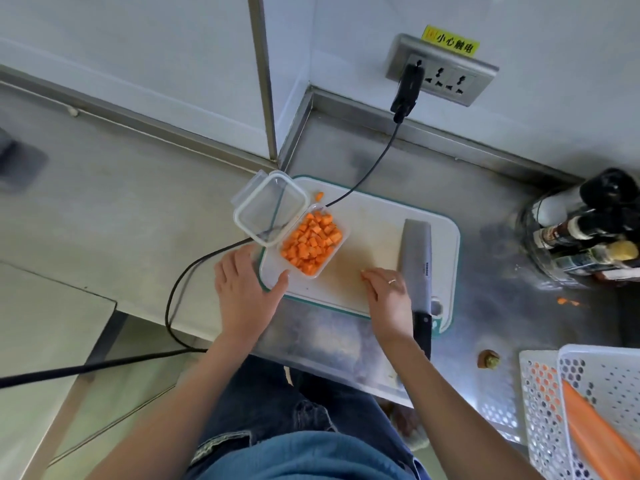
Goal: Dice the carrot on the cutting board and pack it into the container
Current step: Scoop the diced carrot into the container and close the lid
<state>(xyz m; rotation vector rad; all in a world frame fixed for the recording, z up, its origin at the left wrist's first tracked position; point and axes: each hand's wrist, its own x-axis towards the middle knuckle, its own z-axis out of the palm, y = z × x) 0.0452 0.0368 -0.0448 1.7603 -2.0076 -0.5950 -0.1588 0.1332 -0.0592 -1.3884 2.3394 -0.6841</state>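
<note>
A clear plastic container [337, 249] filled with diced carrot [310, 242] sits on the left part of the white cutting board [377, 209]. Its clear lid [270, 206] leans open against the container's far-left side. One stray carrot cube [319, 196] lies on the board behind the container. My left hand [244, 287] rests flat at the board's left edge, thumb touching the container's near corner. My right hand [388, 296] lies on the board with fingers extended, just left of a cleaver [417, 252] that lies flat on the board.
A black cable [363, 174] runs from a wall socket [440, 72] across the board's back corner and off the counter's left edge. Sauce bottles [588, 230] stand at the right. White perforated baskets [588, 393] with whole carrots [595, 434] sit at the near right. Carrot scraps [566, 301] and a carrot end [488, 359] lie on the steel counter.
</note>
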